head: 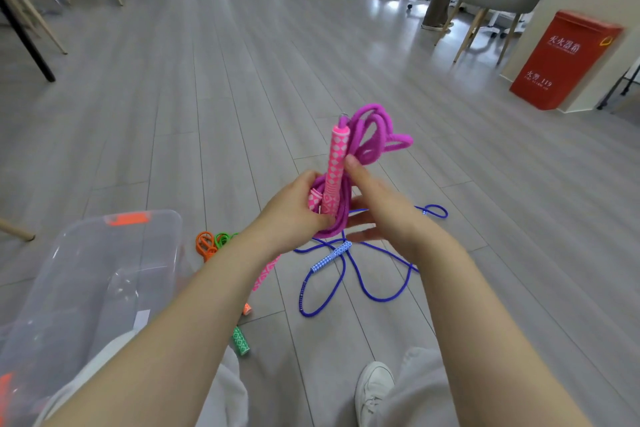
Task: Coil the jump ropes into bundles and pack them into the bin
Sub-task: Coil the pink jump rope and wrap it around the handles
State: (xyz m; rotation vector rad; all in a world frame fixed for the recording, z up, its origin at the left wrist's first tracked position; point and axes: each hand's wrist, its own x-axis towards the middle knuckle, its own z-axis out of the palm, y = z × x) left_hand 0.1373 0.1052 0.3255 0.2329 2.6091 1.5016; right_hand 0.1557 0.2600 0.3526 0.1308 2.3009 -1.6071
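One purple rope is nearly bundled, gripped by the left hand and steadied by the right hand's straight fingers; blue rope lies uncoiled, bin seemingly unfilled.

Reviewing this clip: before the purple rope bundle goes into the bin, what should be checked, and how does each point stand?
1. Left hand grips purple rope and its pink handles: ok.
2. Right hand free to help: ok, open, fingers straight.
3. Bundle tied off: not ok, loops loose.
4. Bin open on top: cannot tell.
5. Blue rope coiled: not ok, sprawled on floor.
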